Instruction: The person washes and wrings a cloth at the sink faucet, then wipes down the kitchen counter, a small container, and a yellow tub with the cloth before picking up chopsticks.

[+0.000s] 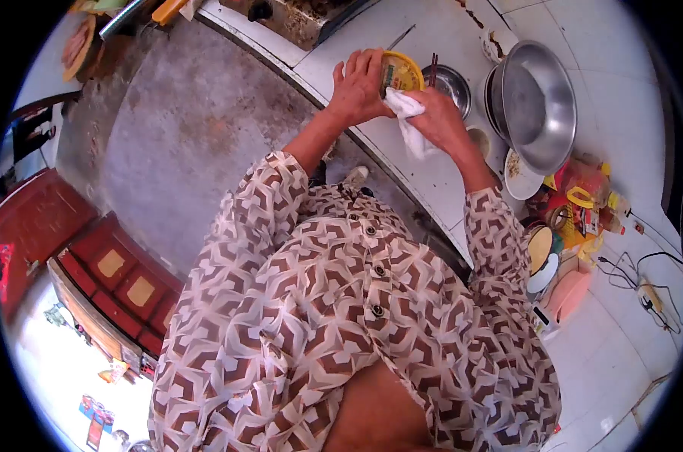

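Observation:
A round tub with a yellow rim (pixel 403 70) is held above the white tiled counter (pixel 386 139). My left hand (pixel 359 89) is wrapped round the tub's left side, fingers closed against it. In my right hand (pixel 438 120) is a white cloth (pixel 409 124), pressed to the tub's lower right edge; part of the cloth hangs below the hand. Just beyond the right hand, a metal bowl (pixel 454 89) sits on the counter with dark chopsticks (pixel 433 68) across it.
A large metal basin (pixel 539 109) stands at the right, beside a plate with food bits (pixel 521 177). Colourful packets and bottles (pixel 582 196) lie below it, and cables (pixel 646 290) at far right. A stove (pixel 296 19) is at the top. Red cabinet (pixel 123 279) stands lower left.

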`<state>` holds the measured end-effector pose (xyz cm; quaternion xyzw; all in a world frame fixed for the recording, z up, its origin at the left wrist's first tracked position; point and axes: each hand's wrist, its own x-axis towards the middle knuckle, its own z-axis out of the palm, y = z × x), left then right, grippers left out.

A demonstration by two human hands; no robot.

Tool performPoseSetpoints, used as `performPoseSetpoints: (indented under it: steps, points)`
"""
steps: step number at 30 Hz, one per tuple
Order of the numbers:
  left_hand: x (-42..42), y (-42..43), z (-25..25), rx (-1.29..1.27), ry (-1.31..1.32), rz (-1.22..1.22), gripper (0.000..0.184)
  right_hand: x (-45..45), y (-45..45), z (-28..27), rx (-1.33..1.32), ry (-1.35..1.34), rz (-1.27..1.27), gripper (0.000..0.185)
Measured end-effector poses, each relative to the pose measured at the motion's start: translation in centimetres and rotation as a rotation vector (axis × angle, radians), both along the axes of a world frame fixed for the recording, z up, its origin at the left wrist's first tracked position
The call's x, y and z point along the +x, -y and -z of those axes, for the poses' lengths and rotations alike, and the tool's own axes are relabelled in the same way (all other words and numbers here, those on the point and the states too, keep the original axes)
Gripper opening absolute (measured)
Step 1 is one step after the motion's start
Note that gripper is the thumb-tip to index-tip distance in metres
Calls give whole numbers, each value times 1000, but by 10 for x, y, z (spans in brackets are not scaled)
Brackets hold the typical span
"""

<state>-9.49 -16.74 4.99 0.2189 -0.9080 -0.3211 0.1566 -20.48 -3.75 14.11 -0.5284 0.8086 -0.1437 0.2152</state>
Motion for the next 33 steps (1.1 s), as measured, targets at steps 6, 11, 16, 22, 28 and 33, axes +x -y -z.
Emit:
performPoseSetpoints:
  steps: [6, 11, 16, 22, 28, 33]
  points:
    - [2, 1, -3, 51, 0, -34, 118, -22, 47, 45, -323, -293, 96, 33]
    - [5, 6, -5, 21, 31, -40, 115, -7, 35, 41, -224, -190, 155, 33]
    - [3, 2, -1, 34, -6, -57, 115, -49, 18, 40, 207, 561, 233, 34]
    - [3, 3, -8, 70, 18, -29, 116, -35, 64, 58, -334, -276, 296, 47]
    - [2, 7, 14, -3, -3, -49, 113, 16, 31, 48, -469, -313, 17, 45]
    - [7, 7, 2, 30, -26, -56, 111, -24, 30, 59, -407, -334, -61, 46]
